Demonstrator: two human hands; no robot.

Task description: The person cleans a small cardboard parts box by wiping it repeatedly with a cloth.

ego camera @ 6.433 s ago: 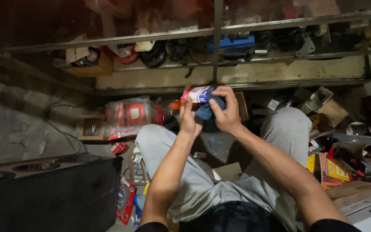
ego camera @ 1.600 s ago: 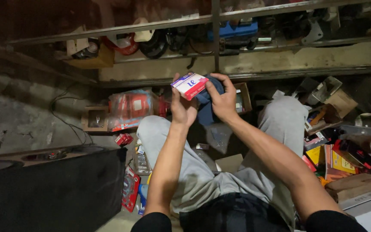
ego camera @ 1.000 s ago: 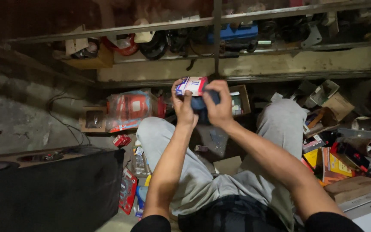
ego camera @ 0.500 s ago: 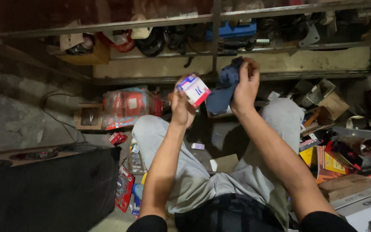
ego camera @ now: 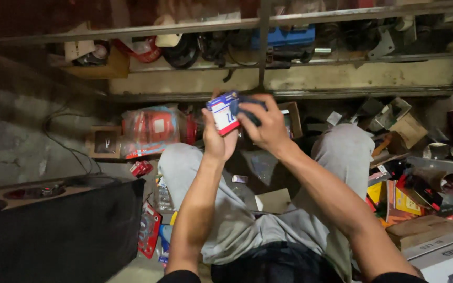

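Both hands (ego camera: 245,128) raised, gripping small box (ego camera: 223,112) together.

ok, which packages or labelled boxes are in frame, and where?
Small white, red and blue carton: held in left hand, right hand pressing a dark blue cloth on it.
Red plastic-wrapped pack: floor, left of knee.
Yellow-orange boxes: floor, right.
Blue box: upper shelf.

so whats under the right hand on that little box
A dark blue cloth shows under the right hand, pressed on the small red, white and blue box in the left hand. The box's far side is covered.
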